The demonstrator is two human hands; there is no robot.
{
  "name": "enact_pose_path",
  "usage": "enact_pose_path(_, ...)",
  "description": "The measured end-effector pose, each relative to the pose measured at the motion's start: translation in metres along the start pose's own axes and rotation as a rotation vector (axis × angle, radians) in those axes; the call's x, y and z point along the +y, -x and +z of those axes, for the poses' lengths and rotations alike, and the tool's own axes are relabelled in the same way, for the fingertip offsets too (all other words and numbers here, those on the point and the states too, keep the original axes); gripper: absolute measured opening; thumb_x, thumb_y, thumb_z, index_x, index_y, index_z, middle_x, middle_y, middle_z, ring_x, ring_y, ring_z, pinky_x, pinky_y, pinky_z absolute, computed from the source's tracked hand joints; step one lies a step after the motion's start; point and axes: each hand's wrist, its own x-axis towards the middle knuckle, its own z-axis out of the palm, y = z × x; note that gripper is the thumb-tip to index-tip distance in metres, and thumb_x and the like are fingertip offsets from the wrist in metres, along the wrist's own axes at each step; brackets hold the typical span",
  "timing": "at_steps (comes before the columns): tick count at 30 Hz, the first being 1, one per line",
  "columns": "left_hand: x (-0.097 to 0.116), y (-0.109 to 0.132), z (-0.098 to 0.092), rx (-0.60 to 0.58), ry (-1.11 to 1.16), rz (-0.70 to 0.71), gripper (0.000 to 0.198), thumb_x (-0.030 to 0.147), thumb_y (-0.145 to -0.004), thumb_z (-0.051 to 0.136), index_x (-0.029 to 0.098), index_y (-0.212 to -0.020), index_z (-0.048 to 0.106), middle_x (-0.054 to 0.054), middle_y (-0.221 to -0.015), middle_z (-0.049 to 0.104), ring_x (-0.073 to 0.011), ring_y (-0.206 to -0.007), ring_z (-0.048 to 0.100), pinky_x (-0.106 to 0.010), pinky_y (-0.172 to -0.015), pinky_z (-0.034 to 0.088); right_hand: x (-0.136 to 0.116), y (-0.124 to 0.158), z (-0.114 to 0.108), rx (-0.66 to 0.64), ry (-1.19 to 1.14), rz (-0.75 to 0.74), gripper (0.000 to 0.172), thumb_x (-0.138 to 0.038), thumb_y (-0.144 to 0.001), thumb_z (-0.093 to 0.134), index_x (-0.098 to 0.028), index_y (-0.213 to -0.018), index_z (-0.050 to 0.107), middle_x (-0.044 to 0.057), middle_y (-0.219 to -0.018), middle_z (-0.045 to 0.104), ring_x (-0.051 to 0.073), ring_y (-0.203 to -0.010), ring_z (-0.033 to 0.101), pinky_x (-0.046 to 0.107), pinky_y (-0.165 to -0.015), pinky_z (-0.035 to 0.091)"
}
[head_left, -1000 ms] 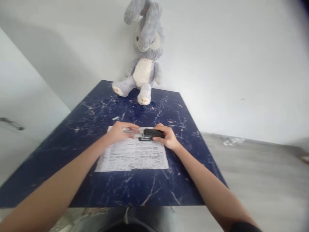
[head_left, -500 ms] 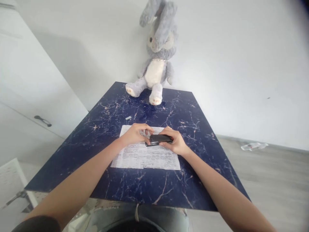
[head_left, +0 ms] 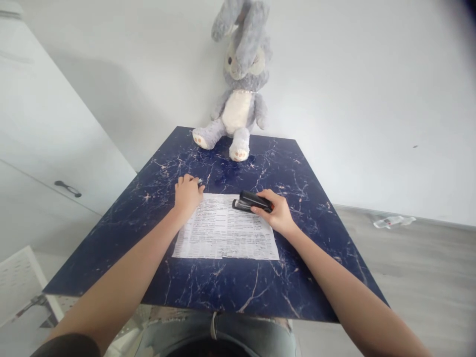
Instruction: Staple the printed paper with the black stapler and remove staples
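Note:
A black stapler (head_left: pixel 254 201) is gripped in my right hand (head_left: pixel 278 210), its jaws pointing left over the upper part of a printed sheet of paper (head_left: pixel 226 238). My left hand (head_left: pixel 187 194) is at the sheet's upper left corner, fingers curled around a small pale strip (head_left: pixel 200 181) lying on the table. Only a bit of that strip shows between thumb and fingertips; its exact kind is too small to tell, though it resembles a row of staples.
The dark blue marble-patterned table (head_left: pixel 148 238) stands against the wall. A grey plush rabbit (head_left: pixel 240 109) sits at its far edge. On the left is a white cabinet with a dark handle (head_left: pixel 67 188). Clear plastic packaging (head_left: pixel 393 221) lies on the floor at right.
My left hand has left the stapler and moved up and left to the small pale strip. The stapler, still in my right hand, has shifted slightly right and up, and its jaws appear wider apart.

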Motion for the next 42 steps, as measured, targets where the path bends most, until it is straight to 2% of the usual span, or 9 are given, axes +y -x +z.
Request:
enact_pose_path(6,-0.006,-0.004,0.006,-0.053,0.057,0.061,0.014,0.022,-0.094,0.061,0.020,-0.094,0.075,-0.012,-0.100,0.070,-0.0301,-0.096,0.063,-0.043,-0.089,0.050,-0.016,0.009,0.023,-0.207,-0.043,-0.187,0.023,-0.036,-0.087,0.079,-0.021,-0.102,0.070,0.005,-0.085,0.068,0.022,-0.081,0.059,0.038,-0.074,0.049)
enact_pose_path(11,0.007,-0.004,-0.002,0.058,0.176,0.206,0.015,0.021,-0.100,0.055,0.019,-0.094,0.068,-0.010,-0.096,0.070,-0.0279,-0.091,0.061,-0.044,-0.090,0.049,-0.014,0.006,0.024,-0.290,-0.052,-0.248,0.032,-0.046,-0.090,0.077,-0.021,-0.109,0.069,0.007,-0.092,0.069,0.024,-0.087,0.060,0.040,-0.078,0.051)
enact_pose_path(18,0.065,0.037,-0.039,0.294,0.422,0.877,0.025,0.015,-0.098,0.064,0.023,-0.122,0.064,-0.008,-0.112,0.071,-0.0233,-0.101,0.062,-0.040,-0.089,0.055,-0.022,0.002,0.013,-0.001,-0.203,-0.244,0.034,-0.047,-0.100,0.064,-0.023,-0.123,0.065,0.009,-0.109,0.068,0.023,-0.094,0.062,0.042,-0.086,0.053)
enact_pose_path(22,0.076,0.053,-0.042,0.299,0.458,1.025,0.040,0.012,-0.096,0.067,0.024,-0.133,0.061,-0.008,-0.114,0.071,-0.0235,-0.103,0.063,-0.040,-0.085,0.058,-0.025,0.003,0.011,0.030,-0.246,-0.319,0.024,-0.042,-0.098,0.069,-0.022,-0.112,0.070,0.006,-0.096,0.073,0.022,-0.087,0.065,0.042,-0.086,0.054)
enact_pose_path(28,0.070,0.050,-0.033,0.224,0.519,0.933,0.041,0.017,-0.099,0.066,0.032,-0.137,0.059,-0.006,-0.120,0.070,-0.0224,-0.105,0.065,-0.040,-0.088,0.057,-0.029,0.007,0.010,0.010,-0.267,-0.211,0.017,-0.039,-0.097,0.068,-0.023,-0.096,0.075,0.005,-0.088,0.075,0.021,-0.082,0.066,0.042,-0.084,0.055)
enact_pose_path(32,0.069,0.050,-0.034,0.110,0.457,0.789,0.031,0.042,-0.099,0.065,0.033,-0.129,0.065,-0.007,-0.124,0.069,-0.0274,-0.112,0.064,-0.048,-0.099,0.051,-0.022,0.004,0.006,0.088,-0.214,-0.090,0.015,-0.034,-0.094,0.066,-0.024,-0.097,0.077,0.004,-0.088,0.074,0.020,-0.082,0.065,0.039,-0.081,0.054)
enact_pose_path(35,0.066,0.048,-0.040,0.193,0.384,0.610,0.031,0.050,-0.099,0.058,0.028,-0.119,0.068,-0.011,-0.122,0.066,-0.0324,-0.114,0.062,-0.053,-0.101,0.046,0.001,-0.005,-0.006,0.237,-0.124,0.109,0.018,-0.031,-0.090,0.065,-0.022,-0.096,0.078,0.004,-0.088,0.075,0.018,-0.076,0.063,0.034,-0.073,0.052)
enact_pose_path(38,0.057,0.039,-0.041,0.282,0.310,0.400,0.027,0.036,-0.104,0.045,0.023,-0.109,0.068,-0.013,-0.116,0.065,-0.0312,-0.110,0.061,-0.051,-0.100,0.044,0.039,-0.014,-0.027,0.392,0.019,0.320,0.019,-0.028,-0.082,0.065,-0.018,-0.089,0.079,0.004,-0.082,0.076,0.018,-0.072,0.063,0.032,-0.071,0.050)
enact_pose_path(42,0.034,0.017,-0.024,0.136,0.196,0.225,0.030,0.027,-0.103,0.039,0.021,-0.092,0.067,-0.010,-0.096,0.066,-0.0274,-0.093,0.061,-0.043,-0.088,0.046,0.084,-0.016,-0.051,0.471,0.168,0.540,0.021,-0.030,-0.077,0.063,-0.018,-0.080,0.080,0.004,-0.080,0.077,0.022,-0.077,0.068,0.032,-0.077,0.051)
